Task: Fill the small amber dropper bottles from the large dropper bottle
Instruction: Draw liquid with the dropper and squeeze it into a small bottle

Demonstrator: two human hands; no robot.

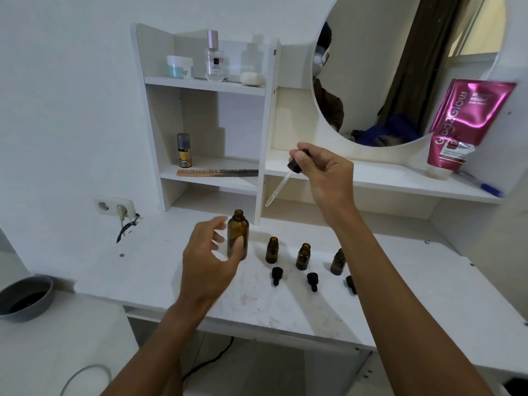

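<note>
A: Large dropper bottle point(237, 235), where?
B: Upright on the white tabletop point(285, 307), uncapped, left end of the row. Left hand point(210, 261) at it, fingers point(218, 238) spread loose around the glass; thumb looks to touch the front, but motion blur, can't tell if it grips.
A: Right hand point(328, 174)?
B: Raised above the tabletop, fingers pinched on the black bulb of the dropper point(285, 178). Glass pipette slants down-left, tip in the air above and right of the big bottle's mouth.
A: Small ones?
B: Three small amber dropper bottles point(272, 250) upright in a row right of the big one, all open. The rightmost is partly behind the right forearm. Three black dropper caps point(277, 275) lie on the tabletop, one just in front of each.
</note>
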